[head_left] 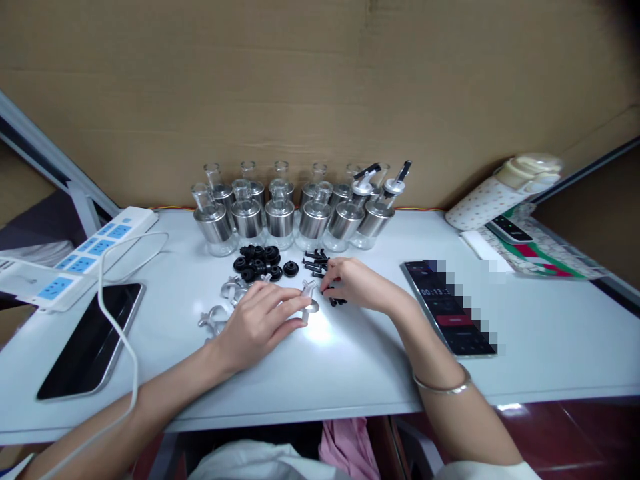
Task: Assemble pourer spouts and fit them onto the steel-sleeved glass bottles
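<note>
Pourer body (312, 307), silver: located above the white table (350, 377), between my two hands. Layout, largest first: on the table, glass bottles with metal sleeves (280, 217) stand in two rows along the far side; two front-row bottles at the right carry fitted pourers (395, 187). Loose silver pourer bodies (216, 319) lie beside my left hand (260, 320). Black stoppers (291, 269) lie clustered between these and the bottles. Smallest are the black levers (315, 267), nearer my right hand (357, 283). Grip state: my left hand pinches the pourer body between thumb and fingers, long axis near upright, forked end up. My right hand's bent fingertips are just right of that end; I cannot tell whether they pinch a lever.
</note>
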